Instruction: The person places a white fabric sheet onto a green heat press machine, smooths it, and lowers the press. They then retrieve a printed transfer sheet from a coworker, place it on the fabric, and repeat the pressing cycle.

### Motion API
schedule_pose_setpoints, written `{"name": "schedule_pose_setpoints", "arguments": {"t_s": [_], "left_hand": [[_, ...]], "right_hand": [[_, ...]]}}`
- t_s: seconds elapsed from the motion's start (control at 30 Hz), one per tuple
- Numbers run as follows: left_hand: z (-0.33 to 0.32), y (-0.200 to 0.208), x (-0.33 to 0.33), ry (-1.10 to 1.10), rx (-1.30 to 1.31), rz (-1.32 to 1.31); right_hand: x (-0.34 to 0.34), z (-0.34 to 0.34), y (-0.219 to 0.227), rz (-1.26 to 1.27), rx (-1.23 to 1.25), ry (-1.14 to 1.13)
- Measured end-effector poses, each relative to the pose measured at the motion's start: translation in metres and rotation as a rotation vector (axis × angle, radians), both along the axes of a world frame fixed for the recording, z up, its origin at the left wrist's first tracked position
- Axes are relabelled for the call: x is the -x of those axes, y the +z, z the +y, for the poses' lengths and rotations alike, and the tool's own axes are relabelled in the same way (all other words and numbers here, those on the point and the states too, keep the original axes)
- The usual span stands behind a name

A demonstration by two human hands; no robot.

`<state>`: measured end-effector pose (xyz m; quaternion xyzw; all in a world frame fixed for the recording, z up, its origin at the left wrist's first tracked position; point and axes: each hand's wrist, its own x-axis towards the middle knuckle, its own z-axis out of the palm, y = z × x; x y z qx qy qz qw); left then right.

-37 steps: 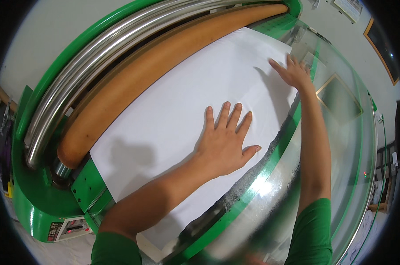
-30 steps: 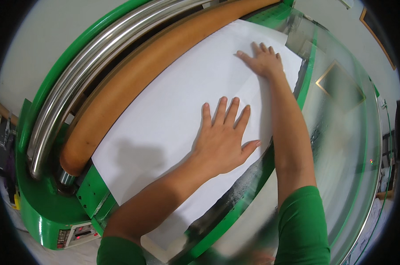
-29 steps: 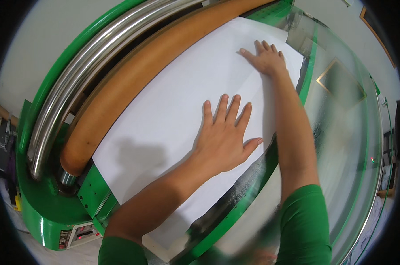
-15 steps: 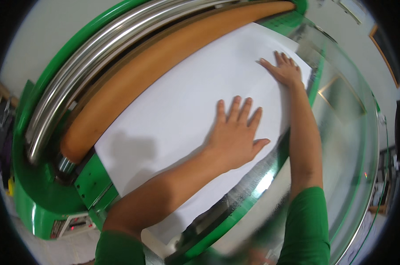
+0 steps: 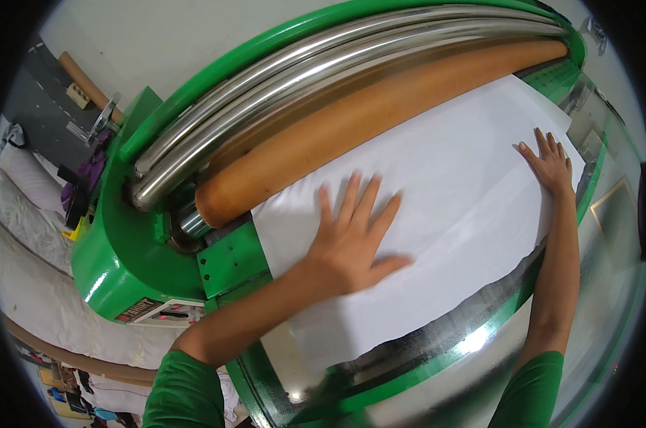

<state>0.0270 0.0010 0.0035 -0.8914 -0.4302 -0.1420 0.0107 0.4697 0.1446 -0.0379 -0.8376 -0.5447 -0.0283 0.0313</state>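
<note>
A white sheet [image 5: 437,214], fabric or paper, lies spread on the bed of a green roller machine [image 5: 141,271]. Its far edge runs along a long tan roller [image 5: 380,114]. My left hand [image 5: 351,246] is over the left part of the sheet, fingers spread and slightly blurred; whether its palm touches I cannot tell. Toward the sheet's right end, my right hand [image 5: 551,164] lies flat near the edge with its fingers apart. Neither hand grips anything. The sheet's near edge is wavy and ends on a shiny dark surface.
Two polished metal rollers [image 5: 323,68] sit behind the tan one. A small control panel [image 5: 173,312] is on the machine's left end. Clear sheeting [image 5: 601,235] slopes down at the right. Wrapped pale rolls [image 5: 34,175] and cluttered goods stand at the far left.
My view has swung left, so more of the machine's left end shows. My left hand has moved left along the sheet. The right hand stays near the sheet's right edge.
</note>
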Motion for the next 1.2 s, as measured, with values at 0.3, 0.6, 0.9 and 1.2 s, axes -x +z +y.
{"name": "schedule_pose_setpoints", "arguments": {"t_s": [0.3,0.6,0.9,1.2], "left_hand": [[-0.048,-0.027,0.018,-0.024,0.125,0.058],[-0.042,-0.025,0.023,-0.059,0.255,0.104],[-0.042,-0.02,0.023,-0.062,0.269,0.108],[-0.044,-0.017,0.022,-0.1,0.228,0.11]], "right_hand": [[-0.003,0.006,-0.007,0.028,-0.047,0.024],[-0.012,0.012,-0.012,-0.025,-0.04,0.03],[-0.006,0.012,-0.009,-0.008,-0.032,0.015],[-0.006,0.015,-0.01,-0.007,-0.029,0.022]]}}
